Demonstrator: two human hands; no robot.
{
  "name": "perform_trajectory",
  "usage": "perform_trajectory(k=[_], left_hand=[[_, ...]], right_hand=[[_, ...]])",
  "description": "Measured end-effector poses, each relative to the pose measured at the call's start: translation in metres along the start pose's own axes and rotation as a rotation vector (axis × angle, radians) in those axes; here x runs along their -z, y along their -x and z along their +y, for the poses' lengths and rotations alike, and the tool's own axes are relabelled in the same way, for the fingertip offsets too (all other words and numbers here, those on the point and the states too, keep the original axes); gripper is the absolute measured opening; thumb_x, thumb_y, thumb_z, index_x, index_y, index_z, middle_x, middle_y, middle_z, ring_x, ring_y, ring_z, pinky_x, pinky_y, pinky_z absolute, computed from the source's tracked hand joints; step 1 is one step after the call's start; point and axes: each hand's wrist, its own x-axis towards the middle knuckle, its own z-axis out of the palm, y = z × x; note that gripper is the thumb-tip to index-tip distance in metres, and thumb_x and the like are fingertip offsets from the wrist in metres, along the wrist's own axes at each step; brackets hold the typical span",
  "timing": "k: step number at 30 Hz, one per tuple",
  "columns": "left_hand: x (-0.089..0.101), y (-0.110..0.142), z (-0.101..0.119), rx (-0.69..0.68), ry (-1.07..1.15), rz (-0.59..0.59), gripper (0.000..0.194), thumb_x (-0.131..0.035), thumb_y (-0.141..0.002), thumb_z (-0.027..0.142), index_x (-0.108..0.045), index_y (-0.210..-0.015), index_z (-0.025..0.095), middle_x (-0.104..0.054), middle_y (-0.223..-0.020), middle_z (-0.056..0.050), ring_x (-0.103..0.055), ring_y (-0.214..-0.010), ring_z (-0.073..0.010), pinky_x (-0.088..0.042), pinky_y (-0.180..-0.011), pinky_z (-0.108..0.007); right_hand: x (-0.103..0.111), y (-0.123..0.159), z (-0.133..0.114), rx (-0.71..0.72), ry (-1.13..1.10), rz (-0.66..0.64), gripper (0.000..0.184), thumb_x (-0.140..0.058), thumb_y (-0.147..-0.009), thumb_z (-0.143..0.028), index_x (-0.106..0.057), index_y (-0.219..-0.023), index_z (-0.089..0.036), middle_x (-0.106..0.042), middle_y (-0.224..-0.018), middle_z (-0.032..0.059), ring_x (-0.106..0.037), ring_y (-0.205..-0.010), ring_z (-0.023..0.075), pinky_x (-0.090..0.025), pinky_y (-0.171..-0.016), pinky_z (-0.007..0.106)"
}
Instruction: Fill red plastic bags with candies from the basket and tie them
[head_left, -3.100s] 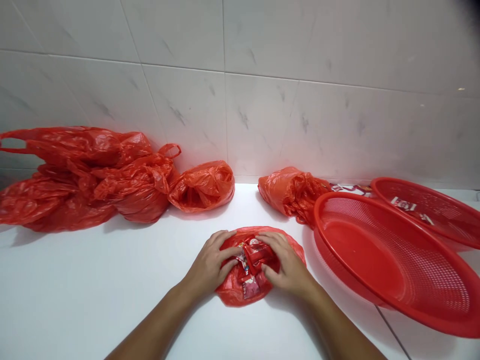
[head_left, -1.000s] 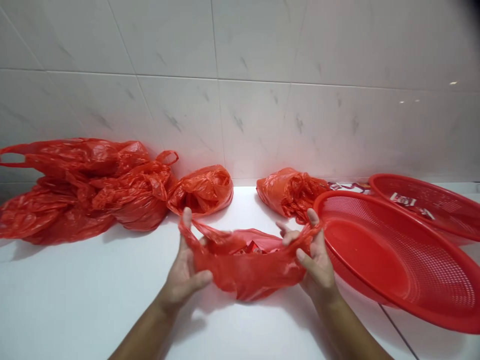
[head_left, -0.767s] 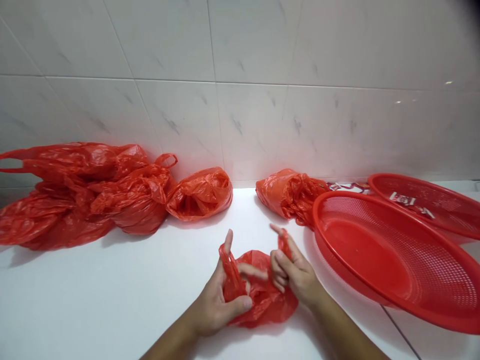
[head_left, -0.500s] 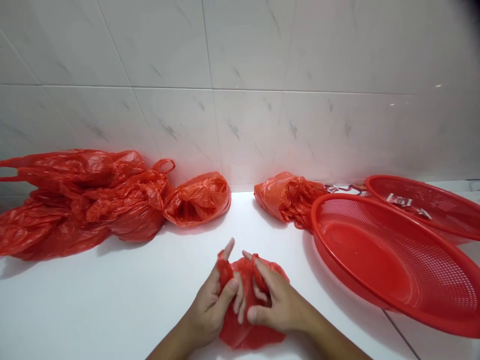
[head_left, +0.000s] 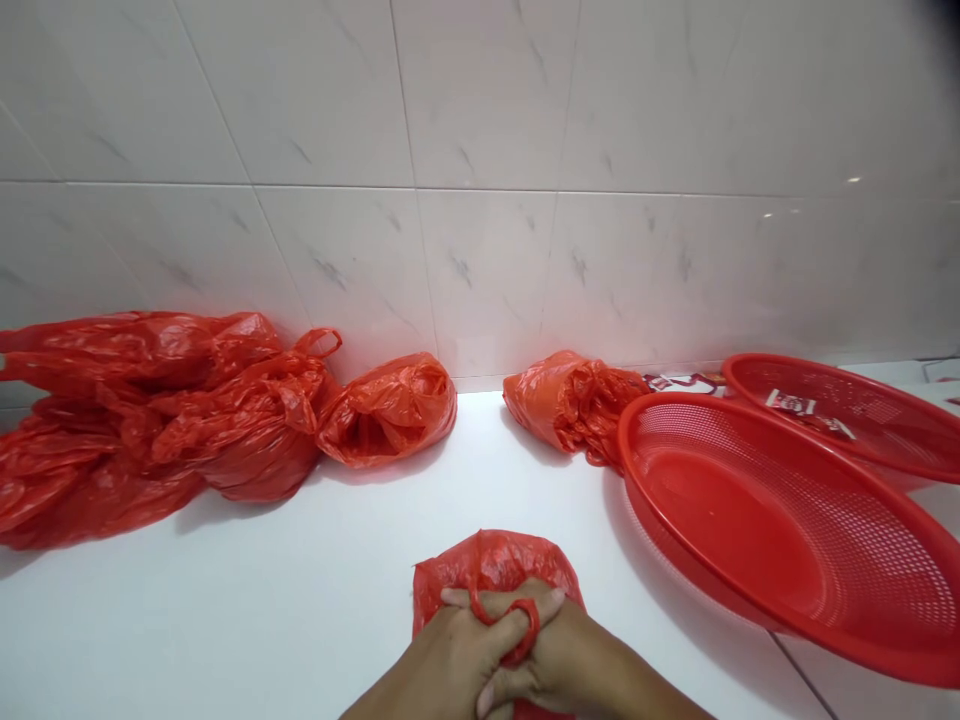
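A knotted-looking red plastic bag (head_left: 491, 565) sits at the bottom centre of the frame on the white counter (head_left: 225, 620), its top gathered into a rounded bundle. A thin handle loop (head_left: 521, 622) curls over the fingers at the bag's neck. The left hand (head_left: 450, 655) lies across the right hand (head_left: 562, 665), and both grips are closed around the gathered neck, though the fingers' exact hold is partly hidden. At upper left, a heap of red bags (head_left: 150, 420) and a single bag (head_left: 390, 415) lean on the tiled wall (head_left: 480, 100). Another bag (head_left: 574, 405) sits right of centre, beside a red basket (head_left: 675, 420). Behind that basket, a second one (head_left: 802, 365) holds a small packet (head_left: 791, 402).
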Motion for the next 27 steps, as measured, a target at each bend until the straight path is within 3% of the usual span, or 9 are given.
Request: perform_trajectory(k=[3,6,8,11,15,18,21,23,27], left_hand=[[0.003,0.001,0.001,0.028,0.014,0.004,0.103,-0.061,-0.074,0.001,-0.04,-0.165,0.045,-0.068,-0.151,-0.003,-0.075,-0.123,-0.0292,-0.063,-0.101,-0.038],[0.004,0.002,0.002,0.065,-0.005,0.012,0.1,-0.059,-0.077,0.001,-0.038,-0.166,0.043,-0.077,-0.136,-0.002,-0.079,-0.107,-0.0242,-0.063,-0.095,-0.033],[0.003,0.003,0.0,0.074,-0.037,0.042,0.098,-0.06,-0.079,0.003,-0.038,-0.167,0.041,-0.081,-0.119,-0.002,-0.079,-0.095,-0.0225,-0.062,-0.091,-0.032],[0.002,0.007,-0.005,0.101,-0.065,0.089,0.096,-0.063,-0.081,0.007,-0.037,-0.167,0.039,-0.081,-0.108,-0.002,-0.076,-0.088,-0.0232,-0.062,-0.085,-0.032],[0.003,0.015,-0.021,0.144,-0.017,0.167,0.073,-0.071,-0.091,0.026,-0.05,-0.161,0.037,-0.079,-0.121,-0.008,-0.076,-0.101,-0.0288,-0.062,-0.093,-0.039],[0.002,0.017,-0.034,0.157,0.153,0.319,0.054,-0.069,-0.098,0.04,-0.06,-0.151,0.034,-0.074,-0.137,-0.011,-0.072,-0.121,-0.0324,-0.056,-0.108,-0.043],[0.002,0.013,-0.036,0.252,0.391,0.437,0.051,-0.054,-0.107,0.048,-0.054,-0.155,0.03,-0.077,-0.117,-0.009,-0.074,-0.107,-0.0269,-0.057,-0.105,-0.042],[0.003,0.008,-0.033,0.293,0.453,0.426,0.051,-0.05,-0.109,0.051,-0.056,-0.154,0.027,-0.077,-0.101,-0.007,-0.073,-0.095,-0.0245,-0.059,-0.1,-0.039],[0.002,0.002,-0.026,0.252,0.477,0.338,0.033,-0.063,-0.103,0.05,-0.076,-0.121,0.025,-0.078,-0.106,-0.008,-0.072,-0.094,-0.0239,-0.058,-0.092,-0.033]], right_hand=[[0.002,-0.001,-0.003,-0.015,-0.046,-0.079,0.062,-0.085,-0.085,-0.053,-0.071,-0.142,-0.034,-0.081,-0.118,0.0,-0.076,-0.109,0.0252,-0.058,-0.103,0.033],[0.003,0.0,-0.008,0.037,-0.032,-0.025,0.035,-0.069,-0.1,-0.048,-0.078,-0.129,-0.031,-0.082,-0.106,0.0001,-0.077,-0.099,0.021,-0.059,-0.098,0.03],[0.003,0.0,-0.011,0.061,-0.029,0.009,0.03,-0.06,-0.105,-0.046,-0.081,-0.118,-0.03,-0.08,-0.096,-0.0006,-0.076,-0.091,0.0194,-0.059,-0.097,0.031],[0.003,-0.001,-0.014,0.072,-0.048,0.043,0.033,-0.056,-0.107,-0.048,-0.083,-0.109,-0.03,-0.078,-0.089,0.0,-0.073,-0.088,0.0203,-0.058,-0.096,0.034],[0.004,-0.006,-0.006,0.108,-0.157,0.171,0.045,-0.055,-0.106,-0.056,-0.082,-0.09,-0.025,-0.074,-0.088,0.0029,-0.069,-0.086,0.0209,-0.056,-0.097,0.037],[0.004,-0.01,0.008,0.083,-0.32,0.237,0.053,-0.053,-0.105,-0.065,-0.078,-0.088,-0.02,-0.062,-0.069,0.0009,-0.055,-0.062,0.0146,-0.053,-0.069,0.029],[0.003,-0.01,0.018,0.033,-0.468,0.185,0.058,-0.053,-0.103,-0.07,-0.077,-0.097,-0.018,-0.045,-0.056,-0.0045,-0.037,-0.048,0.0099,-0.035,-0.051,0.024],[0.002,-0.007,0.019,0.061,-0.49,0.138,0.053,-0.058,-0.102,-0.068,-0.077,-0.101,-0.018,-0.049,-0.062,-0.0032,-0.039,-0.053,0.01,-0.037,-0.055,0.024],[0.001,-0.004,0.013,0.117,-0.416,0.118,0.047,-0.062,-0.102,-0.062,-0.077,-0.094,-0.019,-0.056,-0.07,-0.0007,-0.043,-0.061,0.0116,-0.039,-0.062,0.026]])
